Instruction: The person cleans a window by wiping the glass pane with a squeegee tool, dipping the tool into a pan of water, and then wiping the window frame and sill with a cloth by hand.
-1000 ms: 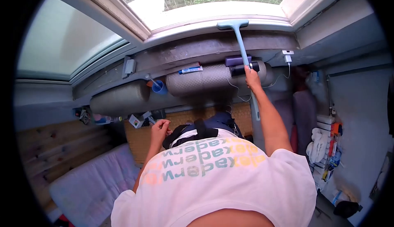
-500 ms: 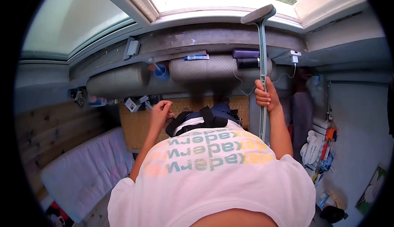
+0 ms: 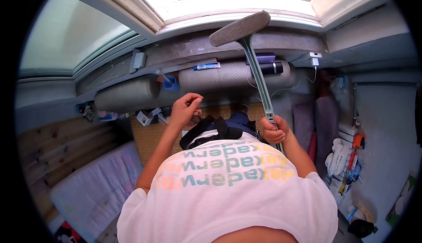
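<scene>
My right hand [image 3: 275, 129] is wrapped round the grey-green handle of a window cleaner [image 3: 259, 78]. Its long grey pad [image 3: 240, 28] tilts up to the right, in front of the window ledge. My left hand [image 3: 186, 108] hovers over the woven mat to the left, fingers curled in toward the thumb, with nothing visible in them. Beyond that hand lies a grey padded bolster [image 3: 215, 76], with a toothpaste tube [image 3: 206, 67] and a black case [image 3: 271, 68] on top. A blue cup [image 3: 170, 83] holding a brush stands beside the bolster.
An open window [image 3: 246, 3] with wire mesh is ahead, its frosted pane [image 3: 66, 36] at left. A white charger [image 3: 314, 60] with a cable sits at right. Small boxes [image 3: 144, 118] lie left on the mat [image 3: 154, 142]. A pale cushion [image 3: 99, 186] is lower left.
The window cleaner has swung left and leaned over, its pad turning more toward me. My right hand has come lower and nearer my body. My left hand has moved slightly right and up.
</scene>
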### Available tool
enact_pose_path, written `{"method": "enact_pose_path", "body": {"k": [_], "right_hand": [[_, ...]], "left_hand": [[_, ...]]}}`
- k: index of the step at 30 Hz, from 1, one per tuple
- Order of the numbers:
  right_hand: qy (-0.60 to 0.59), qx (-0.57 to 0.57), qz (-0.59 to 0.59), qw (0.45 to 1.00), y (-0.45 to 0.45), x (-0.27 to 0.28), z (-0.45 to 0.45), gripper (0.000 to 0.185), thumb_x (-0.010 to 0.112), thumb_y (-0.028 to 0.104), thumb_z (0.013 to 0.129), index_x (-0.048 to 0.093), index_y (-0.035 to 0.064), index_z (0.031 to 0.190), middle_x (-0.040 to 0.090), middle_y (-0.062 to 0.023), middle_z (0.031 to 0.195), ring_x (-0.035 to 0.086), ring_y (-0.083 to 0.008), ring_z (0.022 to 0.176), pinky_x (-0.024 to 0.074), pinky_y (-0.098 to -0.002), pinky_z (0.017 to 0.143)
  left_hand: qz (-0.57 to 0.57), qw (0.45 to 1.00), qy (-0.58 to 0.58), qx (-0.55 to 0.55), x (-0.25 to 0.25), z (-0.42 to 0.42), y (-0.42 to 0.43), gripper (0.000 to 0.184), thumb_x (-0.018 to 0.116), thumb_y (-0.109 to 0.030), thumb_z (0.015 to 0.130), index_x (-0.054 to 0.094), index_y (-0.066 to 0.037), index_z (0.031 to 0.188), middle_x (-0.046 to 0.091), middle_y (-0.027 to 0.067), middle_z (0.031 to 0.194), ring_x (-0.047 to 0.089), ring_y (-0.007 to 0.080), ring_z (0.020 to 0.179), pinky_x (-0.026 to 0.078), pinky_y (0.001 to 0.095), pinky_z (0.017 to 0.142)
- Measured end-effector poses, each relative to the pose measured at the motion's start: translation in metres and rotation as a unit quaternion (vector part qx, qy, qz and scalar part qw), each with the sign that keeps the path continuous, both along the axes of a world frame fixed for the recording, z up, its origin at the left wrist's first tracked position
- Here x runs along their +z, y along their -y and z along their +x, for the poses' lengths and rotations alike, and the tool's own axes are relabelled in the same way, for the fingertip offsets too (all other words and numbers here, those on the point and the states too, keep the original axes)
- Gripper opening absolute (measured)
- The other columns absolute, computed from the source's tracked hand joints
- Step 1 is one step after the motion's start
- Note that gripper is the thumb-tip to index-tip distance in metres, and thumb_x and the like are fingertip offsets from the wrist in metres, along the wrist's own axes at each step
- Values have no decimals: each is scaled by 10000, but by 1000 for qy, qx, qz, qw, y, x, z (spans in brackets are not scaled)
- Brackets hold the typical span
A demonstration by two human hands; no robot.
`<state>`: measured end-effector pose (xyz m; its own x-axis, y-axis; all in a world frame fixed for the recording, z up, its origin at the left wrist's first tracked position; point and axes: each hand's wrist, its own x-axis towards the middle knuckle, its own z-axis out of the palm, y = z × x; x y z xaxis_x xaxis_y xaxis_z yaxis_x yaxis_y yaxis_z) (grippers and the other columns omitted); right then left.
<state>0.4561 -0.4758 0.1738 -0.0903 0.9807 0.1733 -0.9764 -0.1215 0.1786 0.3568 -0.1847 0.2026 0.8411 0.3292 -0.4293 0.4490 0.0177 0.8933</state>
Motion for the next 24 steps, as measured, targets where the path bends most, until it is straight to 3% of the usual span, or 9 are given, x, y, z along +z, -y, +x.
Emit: {"method": "enact_pose_path", "body": {"k": [5, 9, 11, 12, 15, 18, 19, 22, 24], "right_hand": [[181, -43, -157, 970, 4, 15, 7, 311, 454, 340, 847, 340, 100, 686, 315, 28, 438, 275, -22, 303, 235, -158, 258], [369, -165, -359, 842, -11, 69, 14, 236, 450, 219, 846, 331, 124, 667, 328, 14, 447, 295, -57, 321, 259, -190, 297], [415, -204, -359, 811, -16, 83, 17, 241, 445, 234, 850, 338, 118, 668, 328, 7, 450, 291, -57, 329, 256, -190, 305], [422, -200, -312, 827, -17, 85, 24, 245, 452, 253, 844, 344, 113, 674, 325, 7, 451, 286, -56, 329, 252, -191, 300], [426, -161, -221, 862, -19, 95, 37, 269, 479, 286, 832, 359, 99, 681, 331, 9, 463, 292, -62, 337, 252, -198, 303], [563, -191, -263, 760, -30, 99, 45, 257, 497, 259, 827, 368, 95, 678, 348, 8, 467, 317, -69, 349, 266, -206, 322], [559, -194, -268, 760, -29, 98, 50, 213, 504, 205, 822, 382, 92, 689, 371, 4, 475, 341, -74, 361, 283, -215, 339], [693, -238, -274, 623, -30, 104, 57, 154, 500, 184, 811, 424, 88, 718, 413, 15, 498, 391, -62, 381, 302, -194, 359], [782, -229, -263, 517, -39, 109, 58, 169, 521, 212, 799, 455, 56, 797, 455, -48, 528, 475, -161, 455, 346, -273, 417]], "left_hand": [[-43, 997, 23, -67, 15, 25, 7, 146, 502, -116, 827, 531, 5, 903, 556, 46, 662, 542, 88, 579, 431, 192, 497], [-61, 994, -26, -90, 66, 45, 17, 154, 506, -147, 827, 540, -32, 924, 579, 59, 650, 570, 109, 572, 456, 219, 458], [-48, 992, 43, -109, 58, 52, 20, 150, 527, -134, 815, 558, -30, 918, 558, 37, 660, 552, 92, 557, 442, 203, 477], [13, 992, 29, -120, 96, 59, 31, 151, 530, -114, 810, 556, -19, 924, 547, 24, 683, 531, 79, 539, 435, 205, 489], [-43, 985, 124, -114, 97, 68, 32, 168, 544, -132, 803, 561, -24, 931, 547, 6, 708, 516, 52, 572, 419, 188, 502], [26, 975, 210, -75, 121, 73, 33, 194, 562, -157, 796, 562, -21, 934, 550, 7, 699, 523, 49, 567, 419, 181, 491], [56, 972, 218, -64, 124, 72, 30, 198, 565, -155, 794, 561, -20, 939, 552, 7, 707, 527, 49, 581, 420, 178, 498], [82, 963, 250, -58, 133, 74, 29, 215, 581, -152, 783, 556, -31, 959, 546, 5, 717, 523, 44, 599, 419, 169, 515], [86, 967, 227, -79, 133, 69, 28, 215, 584, -151, 780, 557, -39, 961, 540, 3, 717, 519, 44, 585, 421, 174, 507]]}}
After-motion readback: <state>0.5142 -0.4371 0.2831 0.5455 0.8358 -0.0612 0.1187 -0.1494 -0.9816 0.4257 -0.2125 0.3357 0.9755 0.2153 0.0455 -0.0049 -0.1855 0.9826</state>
